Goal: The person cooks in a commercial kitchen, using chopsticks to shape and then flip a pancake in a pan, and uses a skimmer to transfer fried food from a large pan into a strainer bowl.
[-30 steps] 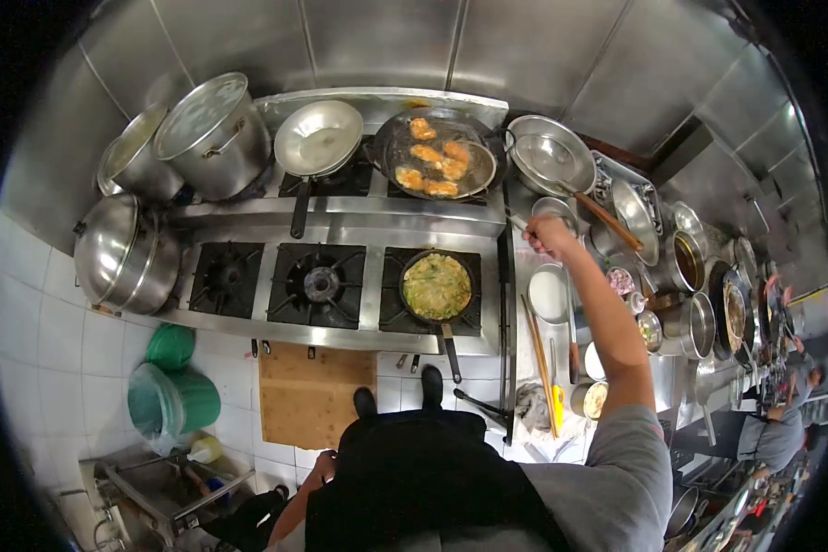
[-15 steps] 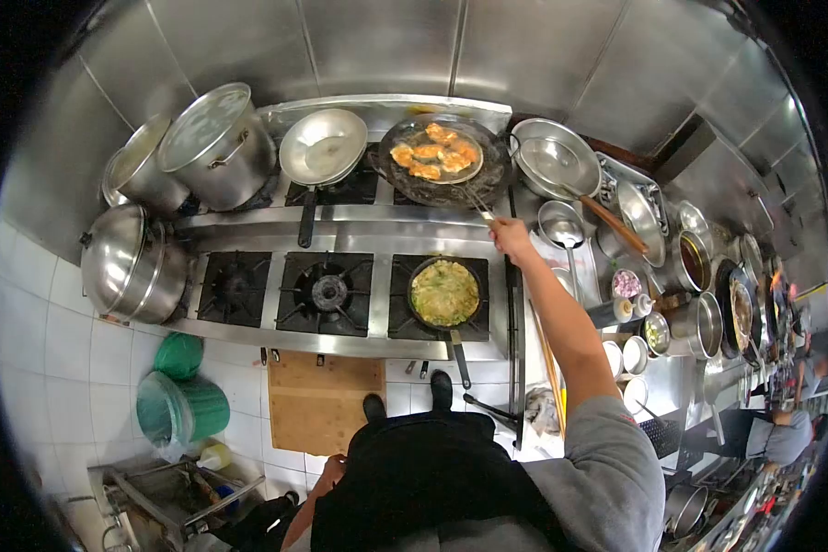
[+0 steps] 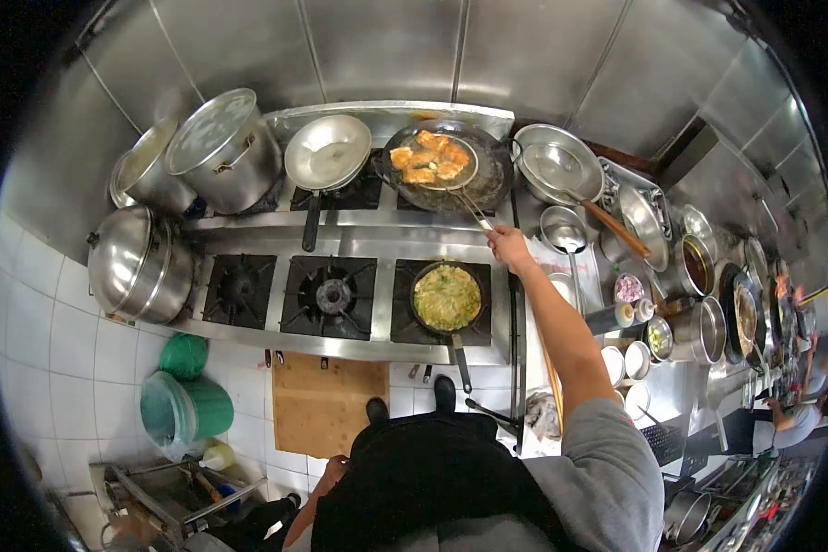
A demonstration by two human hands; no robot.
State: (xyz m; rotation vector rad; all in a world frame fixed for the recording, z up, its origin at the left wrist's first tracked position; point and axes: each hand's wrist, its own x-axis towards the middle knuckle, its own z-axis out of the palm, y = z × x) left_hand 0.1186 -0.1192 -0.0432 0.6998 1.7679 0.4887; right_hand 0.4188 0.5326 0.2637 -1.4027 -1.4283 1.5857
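The right hand (image 3: pixel 509 248) grips the skimmer (image 3: pixel 442 161) handle, its basket of fried pieces (image 3: pixel 428 158) over the wok (image 3: pixel 492 175). The left hand (image 3: pixel 331 467) hangs by the hip; whether it is closed I cannot tell.

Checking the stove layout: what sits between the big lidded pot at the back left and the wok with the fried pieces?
In the head view, one empty steel pan sits between the lidded pot and the wok, its dark handle pointing toward the person.
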